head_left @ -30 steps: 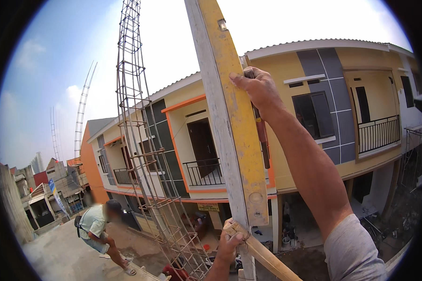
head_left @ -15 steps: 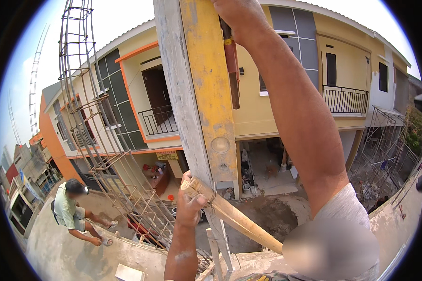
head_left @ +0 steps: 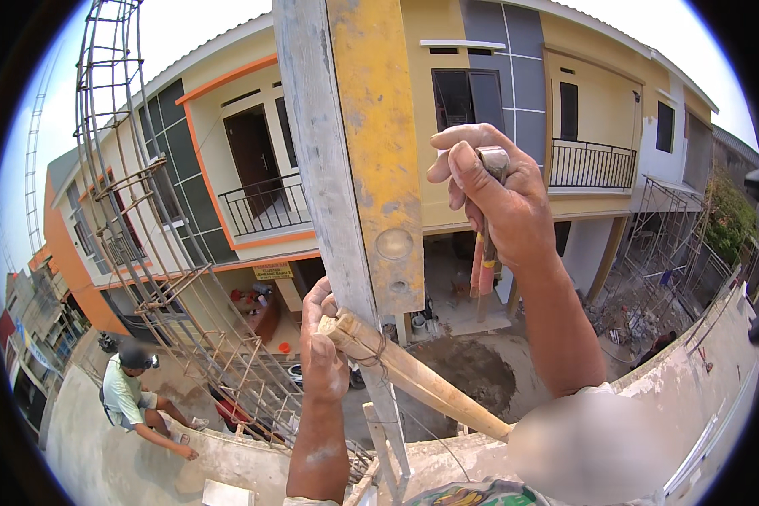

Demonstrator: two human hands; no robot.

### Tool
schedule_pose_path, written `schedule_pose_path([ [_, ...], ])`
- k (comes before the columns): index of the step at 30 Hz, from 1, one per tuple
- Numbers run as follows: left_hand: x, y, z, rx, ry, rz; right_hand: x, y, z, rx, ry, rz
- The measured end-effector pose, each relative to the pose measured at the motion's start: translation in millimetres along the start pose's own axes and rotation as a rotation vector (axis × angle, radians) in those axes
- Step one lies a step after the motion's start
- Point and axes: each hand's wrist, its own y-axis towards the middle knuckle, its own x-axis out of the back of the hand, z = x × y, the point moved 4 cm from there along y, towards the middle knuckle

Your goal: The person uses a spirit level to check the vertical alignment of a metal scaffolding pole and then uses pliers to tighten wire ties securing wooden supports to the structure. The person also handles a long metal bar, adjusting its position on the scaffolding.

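Observation:
A yellow spirit level [head_left: 373, 152] stands upright against a grey, cement-smeared wooden post [head_left: 316, 126] before me. Two wooden battens [head_left: 422, 379], bound with wire, slant from the post down to the right. My left hand [head_left: 323, 354] wraps round the post's left edge, its thumb at the battens' sawn ends. Raised right of the level and apart from it, my right hand [head_left: 502, 190] grips pincers [head_left: 486, 261] near their metal head. Their red handles hang downward.
A tall rebar cage [head_left: 135, 194] rises at left. Beyond it a person [head_left: 131, 392] sits low on the concrete ledge [head_left: 101, 460]. Two-storey houses with balcony railings [head_left: 594, 163] stand across a gap, with excavated soil below. Scaffolding [head_left: 662, 223] is at far right.
My right hand has come down from the level's upper part, bringing the pincers right of it. My left hand stays at the post. The seated person's arm has reached forward.

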Motion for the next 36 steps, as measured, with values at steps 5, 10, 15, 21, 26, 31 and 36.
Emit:
schedule_pose_path([
  [5, -9, 2, -6, -0.004, 0.132, -0.020, -1, -87, -31, -0.225, 0.015, 0.076],
  [10, -3, 4, 1, 0.003, 0.120, 0.020, -16, -147, -47, -0.284, 0.031, 0.160],
  [15, 6, 4, 13, 0.082, -0.024, 0.115, -34, -160, -34, -0.124, -0.123, 0.307],
  [21, 11, 5, 19, 0.145, -0.092, 0.220, -49, -151, -26, -0.005, -0.238, 0.301],
  [26, 12, 6, 25, 0.139, -0.102, 0.184, -57, -154, -25, 0.018, -0.260, 0.307],
  [31, 14, 5, 31, 0.107, -0.151, 0.099, -58, -154, -22, 0.041, -0.264, 0.315],
  [36, 18, 11, 34, 0.172, -0.362, 0.126, -63, -156, -22, 0.061, -0.284, 0.329],
])
